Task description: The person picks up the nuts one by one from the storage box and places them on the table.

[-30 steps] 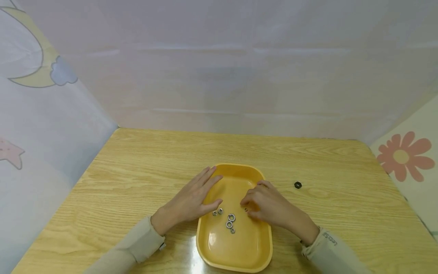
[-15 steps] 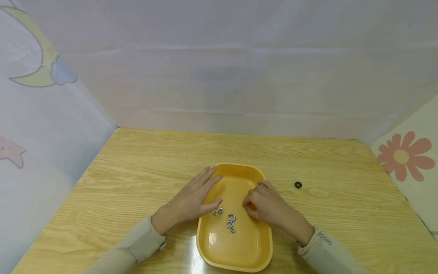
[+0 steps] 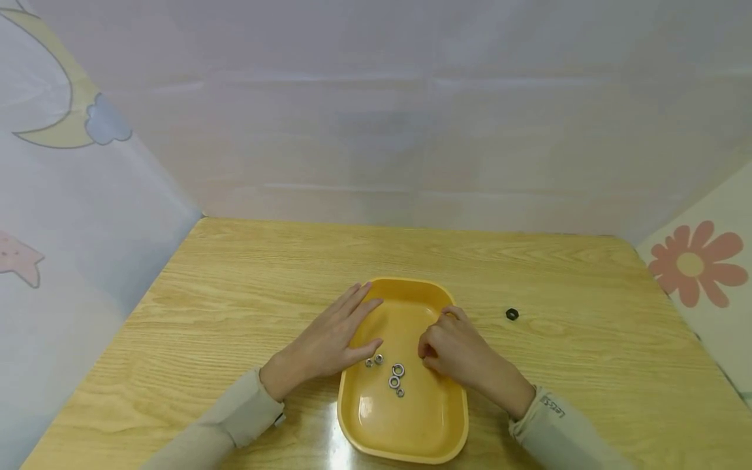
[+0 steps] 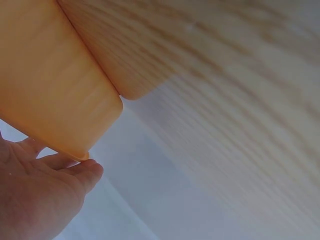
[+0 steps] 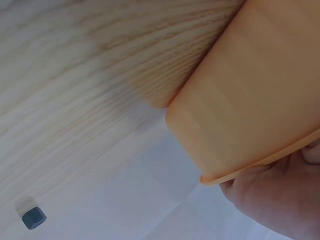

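Starting with the head view, we see the right hand (image 3: 461,349) with its fingers curled more tightly at the right side of the yellow tray (image 3: 405,427); the small nut that peeped out between its fingertips half a second ago is covered. We judge that it may now be pinched, but we cannot tell whether it is held. The left hand (image 3: 326,343) has not moved: it lies across the left rim, fingers straight and spread wide, thumb reaching inward, gripping nothing. In the tray we count three silver nuts (image 3: 394,382) in a near-to-far chain at the middle, and a pair of nuts (image 3: 378,359) just beside the left thumb. All five are where they were. Their holes show from above, and we make out no long axis on them. The tray's long axis runs away from the person, toward the white wall (image 3: 382,143). A black nut (image 3: 512,314) sits apart on the wooden table (image 3: 264,261), to the tray's right.

In the left wrist view, we find the fingertips touching the tray's rim near a corner.

In the right wrist view, we see that hand over the opposite rim, its pinch hidden.
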Demonstrator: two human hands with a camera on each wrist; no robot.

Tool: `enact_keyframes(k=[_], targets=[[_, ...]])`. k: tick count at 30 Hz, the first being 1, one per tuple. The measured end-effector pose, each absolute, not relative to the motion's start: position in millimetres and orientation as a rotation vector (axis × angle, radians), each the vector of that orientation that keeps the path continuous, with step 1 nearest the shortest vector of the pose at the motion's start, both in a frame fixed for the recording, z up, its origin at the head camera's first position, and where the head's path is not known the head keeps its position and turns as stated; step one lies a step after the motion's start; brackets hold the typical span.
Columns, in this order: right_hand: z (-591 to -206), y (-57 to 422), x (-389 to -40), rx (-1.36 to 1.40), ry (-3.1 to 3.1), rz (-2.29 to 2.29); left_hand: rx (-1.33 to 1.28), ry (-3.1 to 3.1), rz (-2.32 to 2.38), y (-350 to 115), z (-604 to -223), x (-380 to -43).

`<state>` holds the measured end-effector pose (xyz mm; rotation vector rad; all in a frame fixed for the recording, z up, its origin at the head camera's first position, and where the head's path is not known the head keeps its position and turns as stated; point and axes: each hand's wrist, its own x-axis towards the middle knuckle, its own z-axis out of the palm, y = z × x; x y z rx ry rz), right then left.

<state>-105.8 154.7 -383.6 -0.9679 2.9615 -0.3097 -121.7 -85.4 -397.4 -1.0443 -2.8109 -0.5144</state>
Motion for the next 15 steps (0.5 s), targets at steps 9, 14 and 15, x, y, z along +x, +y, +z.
enact_keyframes(k=[9, 14, 15], targets=[[-384.1, 154.7, -106.1, -0.989, 2.991, -0.270, -1.033, -2.825, -0.524, -85.0, -396.0, -120.7], [-382.7, 153.8, -106.0, -0.976, 2.981, -0.225, -1.031, -2.828, -0.521, -85.0, -396.4, -120.6], [-382.4, 153.6, -106.0, -0.972, 2.979, -0.210, -1.032, -2.827, -0.516, -84.9, -396.4, -120.6]])
